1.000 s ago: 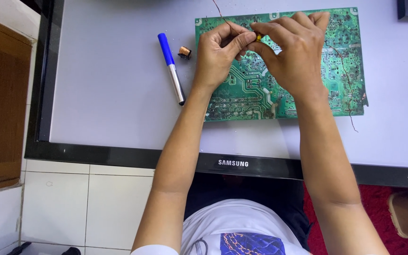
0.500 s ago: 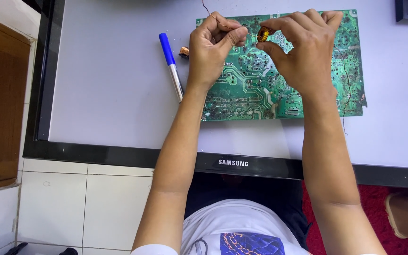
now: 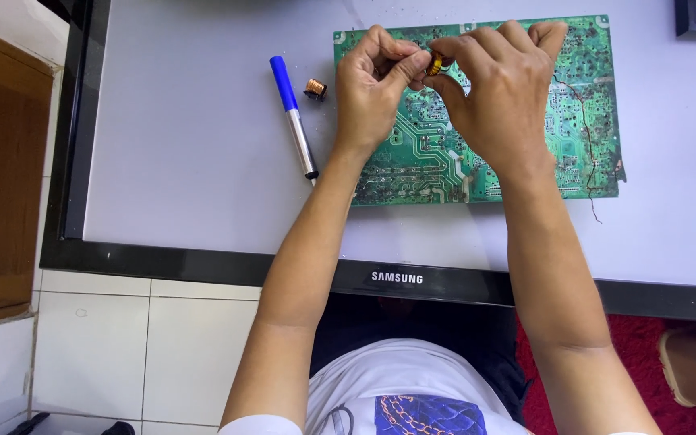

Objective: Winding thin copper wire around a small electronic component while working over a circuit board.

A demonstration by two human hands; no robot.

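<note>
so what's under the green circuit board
The flat green circuit board lies on a pale grey panel with a black frame. Both hands cover its upper middle, so that part is hidden.

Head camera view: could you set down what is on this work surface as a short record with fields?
Surface: flat pale grey panel with a black frame
Board: green printed circuit board, lying flat, solder side up
Left hand: left hand, fingertips pinching a small orange-yellow component above the board
Right hand: right hand, pinching the same component from the other side
Beside the board: blue and silver pen-shaped tool, and a small copper wire coil next to it
Loose wire: thin dark wire trailing off the board's right end
</note>
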